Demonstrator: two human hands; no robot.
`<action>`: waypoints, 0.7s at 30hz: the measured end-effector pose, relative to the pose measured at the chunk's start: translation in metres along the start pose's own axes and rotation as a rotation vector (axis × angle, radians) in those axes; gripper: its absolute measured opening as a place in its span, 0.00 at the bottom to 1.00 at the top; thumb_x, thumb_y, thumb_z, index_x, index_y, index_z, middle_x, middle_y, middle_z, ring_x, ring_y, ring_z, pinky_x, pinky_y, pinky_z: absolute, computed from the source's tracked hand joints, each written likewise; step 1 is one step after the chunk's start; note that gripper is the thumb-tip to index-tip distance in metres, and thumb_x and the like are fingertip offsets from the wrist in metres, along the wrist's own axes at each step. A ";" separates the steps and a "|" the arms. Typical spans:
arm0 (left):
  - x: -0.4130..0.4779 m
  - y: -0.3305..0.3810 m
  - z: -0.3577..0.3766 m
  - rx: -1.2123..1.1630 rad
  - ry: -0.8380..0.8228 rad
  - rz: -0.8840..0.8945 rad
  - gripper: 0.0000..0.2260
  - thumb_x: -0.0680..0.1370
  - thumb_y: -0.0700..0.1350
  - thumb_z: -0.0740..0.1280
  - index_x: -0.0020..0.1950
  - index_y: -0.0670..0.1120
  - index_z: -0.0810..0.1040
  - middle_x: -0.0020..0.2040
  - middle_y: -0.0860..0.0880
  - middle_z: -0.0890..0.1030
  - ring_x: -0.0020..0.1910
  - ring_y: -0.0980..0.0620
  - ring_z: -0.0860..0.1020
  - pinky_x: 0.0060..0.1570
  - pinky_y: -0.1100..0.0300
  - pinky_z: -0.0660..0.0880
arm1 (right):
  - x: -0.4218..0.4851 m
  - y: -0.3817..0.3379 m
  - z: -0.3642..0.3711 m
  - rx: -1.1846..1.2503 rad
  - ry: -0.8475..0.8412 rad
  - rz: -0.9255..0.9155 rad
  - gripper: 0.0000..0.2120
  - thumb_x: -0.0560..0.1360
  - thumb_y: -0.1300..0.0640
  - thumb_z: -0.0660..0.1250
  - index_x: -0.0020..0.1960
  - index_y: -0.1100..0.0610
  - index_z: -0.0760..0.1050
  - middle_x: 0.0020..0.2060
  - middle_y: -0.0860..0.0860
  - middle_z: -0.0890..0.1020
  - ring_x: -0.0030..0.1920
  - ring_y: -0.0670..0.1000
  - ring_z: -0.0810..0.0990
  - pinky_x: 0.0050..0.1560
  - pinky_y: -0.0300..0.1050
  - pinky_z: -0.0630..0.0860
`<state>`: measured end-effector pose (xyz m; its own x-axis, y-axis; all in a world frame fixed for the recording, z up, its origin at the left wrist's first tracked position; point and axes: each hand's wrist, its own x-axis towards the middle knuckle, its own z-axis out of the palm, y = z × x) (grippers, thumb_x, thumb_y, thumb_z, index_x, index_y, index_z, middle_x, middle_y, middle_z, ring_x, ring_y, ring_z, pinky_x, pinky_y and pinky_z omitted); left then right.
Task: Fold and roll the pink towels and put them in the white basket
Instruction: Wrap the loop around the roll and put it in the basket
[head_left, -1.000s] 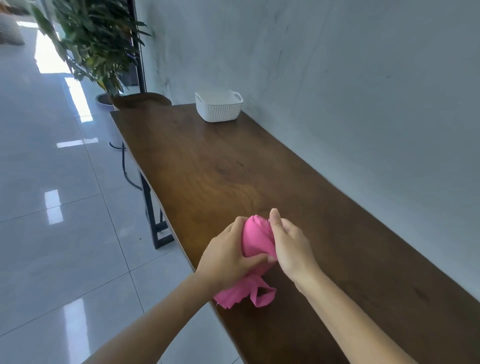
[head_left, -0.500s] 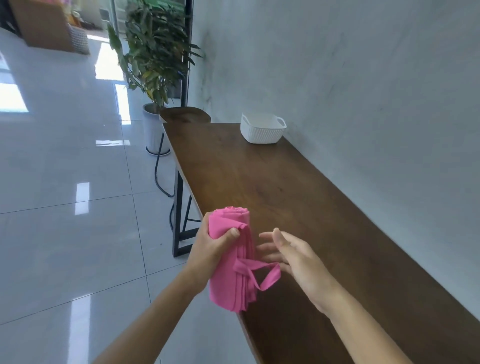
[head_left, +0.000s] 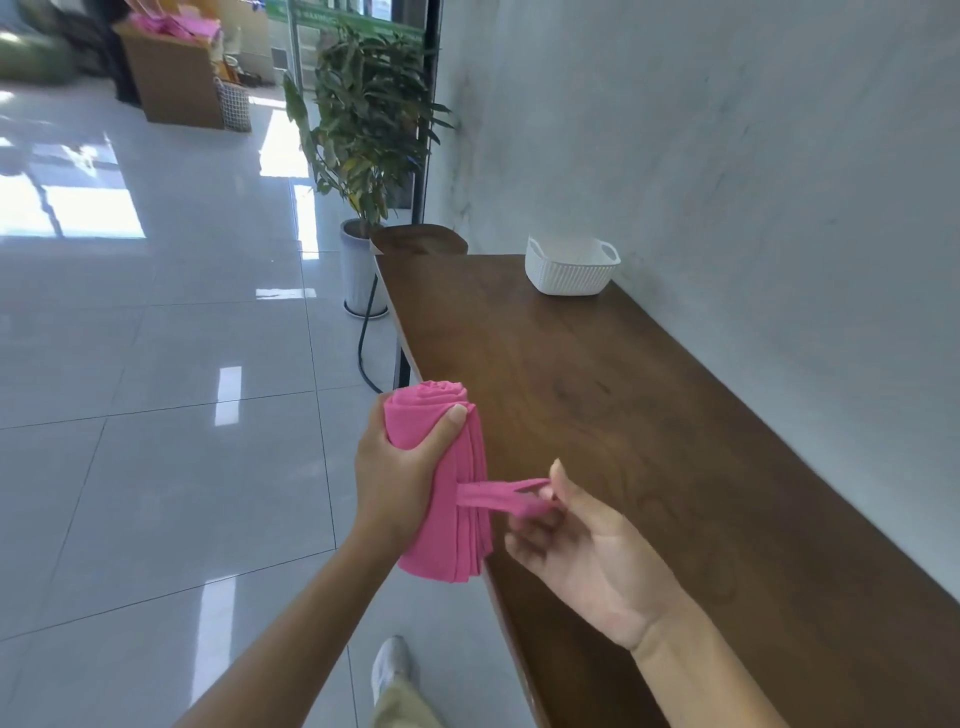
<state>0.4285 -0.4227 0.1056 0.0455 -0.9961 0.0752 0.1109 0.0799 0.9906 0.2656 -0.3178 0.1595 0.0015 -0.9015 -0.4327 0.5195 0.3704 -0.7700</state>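
A rolled pink towel (head_left: 460, 525) stands upright in the air at the near left edge of the long dark wooden table (head_left: 649, 415). My left hand (head_left: 397, 467) grips the roll round its upper part, thumb across the front. My right hand (head_left: 582, 551) pinches a thin pink loop that sticks out sideways from the roll's middle. The white basket (head_left: 570, 267) stands at the table's far end against the wall; nothing shows above its rim.
A grey wall runs along the table's right side. A potted plant (head_left: 366, 156) stands on the tiled floor past the table's far corner. A brown box heaped with pink towels (head_left: 171, 67) is far back left. My shoe (head_left: 392, 670) is below.
The roll went from being squeezed between both hands to standing upright in my left hand. My right hand came off the roll and now pulls its loop out to the right.
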 end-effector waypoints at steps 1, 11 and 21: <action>-0.001 0.000 -0.001 0.010 0.002 0.008 0.30 0.64 0.71 0.74 0.60 0.57 0.76 0.50 0.54 0.83 0.47 0.52 0.84 0.42 0.57 0.83 | -0.001 0.000 0.003 0.124 0.003 -0.008 0.15 0.78 0.50 0.67 0.39 0.59 0.78 0.41 0.57 0.79 0.46 0.55 0.78 0.61 0.54 0.73; -0.018 0.016 0.002 0.019 -0.028 0.058 0.27 0.64 0.67 0.74 0.58 0.57 0.76 0.49 0.56 0.83 0.46 0.53 0.84 0.39 0.62 0.81 | 0.002 -0.013 0.019 0.530 -0.039 -0.121 0.18 0.84 0.51 0.59 0.62 0.63 0.78 0.56 0.57 0.84 0.41 0.50 0.82 0.52 0.46 0.80; -0.029 0.025 0.012 0.038 -0.153 0.076 0.28 0.64 0.65 0.75 0.58 0.53 0.77 0.49 0.54 0.83 0.46 0.51 0.84 0.41 0.59 0.82 | 0.012 -0.008 0.009 0.317 0.061 -0.290 0.18 0.81 0.70 0.58 0.66 0.61 0.79 0.60 0.57 0.83 0.37 0.49 0.83 0.39 0.43 0.84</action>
<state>0.4178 -0.3926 0.1296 -0.0999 -0.9815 0.1633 0.0750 0.1563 0.9849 0.2696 -0.3334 0.1648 -0.2291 -0.9398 -0.2537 0.7274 0.0079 -0.6861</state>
